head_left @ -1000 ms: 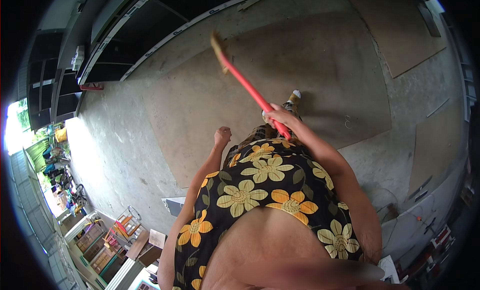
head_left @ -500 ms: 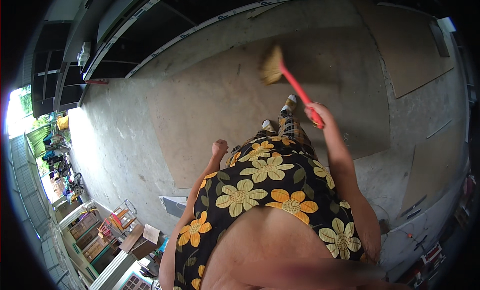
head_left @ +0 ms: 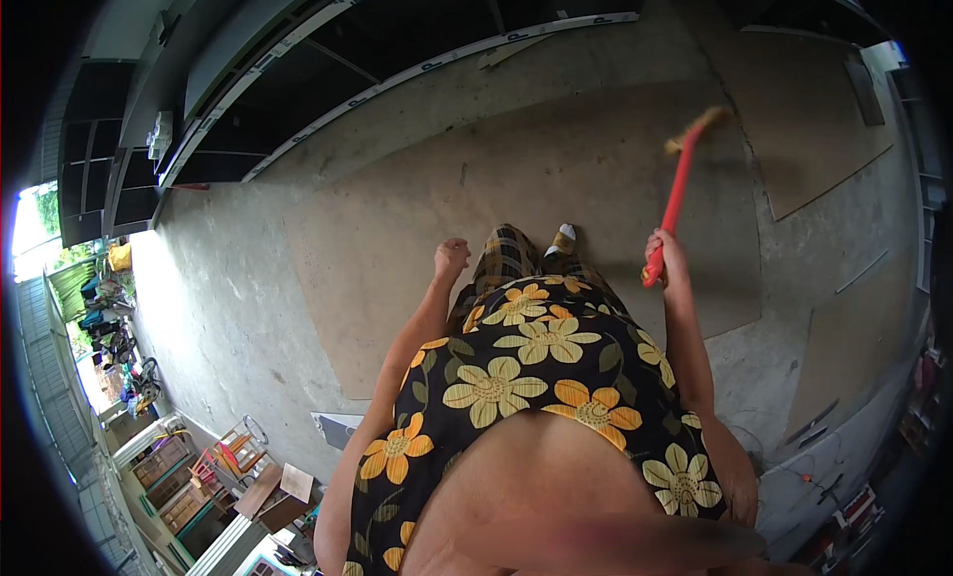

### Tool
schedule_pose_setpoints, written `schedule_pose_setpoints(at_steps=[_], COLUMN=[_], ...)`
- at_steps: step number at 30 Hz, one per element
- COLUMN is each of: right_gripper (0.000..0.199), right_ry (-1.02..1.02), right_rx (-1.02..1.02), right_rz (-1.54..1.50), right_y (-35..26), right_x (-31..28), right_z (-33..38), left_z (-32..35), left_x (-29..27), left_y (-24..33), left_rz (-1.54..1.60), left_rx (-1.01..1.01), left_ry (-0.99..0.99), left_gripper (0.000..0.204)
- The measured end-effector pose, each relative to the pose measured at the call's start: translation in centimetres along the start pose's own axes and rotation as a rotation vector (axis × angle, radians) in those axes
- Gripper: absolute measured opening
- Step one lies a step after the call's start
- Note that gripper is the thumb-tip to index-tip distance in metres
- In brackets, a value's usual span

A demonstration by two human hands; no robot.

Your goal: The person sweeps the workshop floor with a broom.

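Observation:
My right hand is wrapped round the lower end of a red-handled broom. The handle slants away from me, up and a little to the right. Its yellowish bristle head is blurred and shows nearly edge-on, over the brown sheet on the floor near that sheet's right edge. Off to the left of my legs, my left hand hangs in the air with its fingers curled in; nothing shows in it. One of my feet, in a light sock and sandal strap, stands forward on the sheet.
Long black panels with pale edging line the far left side. Another brown sheet lies at the far right on concrete. Wooden chairs and boards stand at lower left, with a parked bicycle beyond them.
The broom has swung to the right with my right hand, its bristles turning edge-on. My left hand has risen slightly forward. My legs have shifted in a step.

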State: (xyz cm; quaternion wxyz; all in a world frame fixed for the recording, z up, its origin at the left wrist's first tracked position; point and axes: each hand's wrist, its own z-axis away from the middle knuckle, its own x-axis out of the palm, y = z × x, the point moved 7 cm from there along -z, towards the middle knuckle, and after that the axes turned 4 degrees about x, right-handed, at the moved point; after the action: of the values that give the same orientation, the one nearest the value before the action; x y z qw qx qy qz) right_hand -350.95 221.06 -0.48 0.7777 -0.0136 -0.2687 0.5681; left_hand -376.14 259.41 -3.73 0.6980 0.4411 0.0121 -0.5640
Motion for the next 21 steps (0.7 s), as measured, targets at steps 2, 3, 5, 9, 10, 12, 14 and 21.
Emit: schedule_pose_setpoints(at_steps=[2,3,5,9,10,12,14,21], right_gripper=[0.012,0.013,0.017,0.027,0.029,0.042,0.034,0.009], right_ry=[-0.06,-0.123,-0.183,-0.422,-0.465,-0.57,-0.682,-0.615], right_rx=[0.028,0.057,0.081,0.221,0.282,0.354,0.436,0.494], right_rz=[0.069,0.143,0.246,0.517,0.539,0.686,0.796,0.988], right_y=[1.2,2.0,3.1,6.9,8.2,10.8,14.1,18.9], right_x=[2.6,4.3,8.1,16.5,18.5,23.1,27.9,40.7], right_z=[0.1,-0.1,-0.2,-2.6,-3.5,-5.7,-8.3,-13.3], left_z=[-0.8,-0.9,-1.3,-2.8,-3.1,-4.3,-5.7,-12.7], left_x=[0.0,-0.3,-1.0,-3.4,-4.2,-5.7,-7.8,-13.6], left_y=[-0.3,-0.8,-2.2,-3.6,-3.5,-2.7,-2.2,1.6], left_rz=[-0.024,-0.025,-0.043,-0.051,-0.067,-0.084,-0.054,-0.045], left_rx=[-0.013,-0.051,-0.11,-0.125,-0.155,-0.18,-0.203,-0.213], left_ry=[-0.028,-0.038,-0.053,-0.046,-0.047,-0.043,-0.006,0.007], left_gripper=[0.029,0.028,0.028,0.028,0.028,0.028,0.028,0.027])
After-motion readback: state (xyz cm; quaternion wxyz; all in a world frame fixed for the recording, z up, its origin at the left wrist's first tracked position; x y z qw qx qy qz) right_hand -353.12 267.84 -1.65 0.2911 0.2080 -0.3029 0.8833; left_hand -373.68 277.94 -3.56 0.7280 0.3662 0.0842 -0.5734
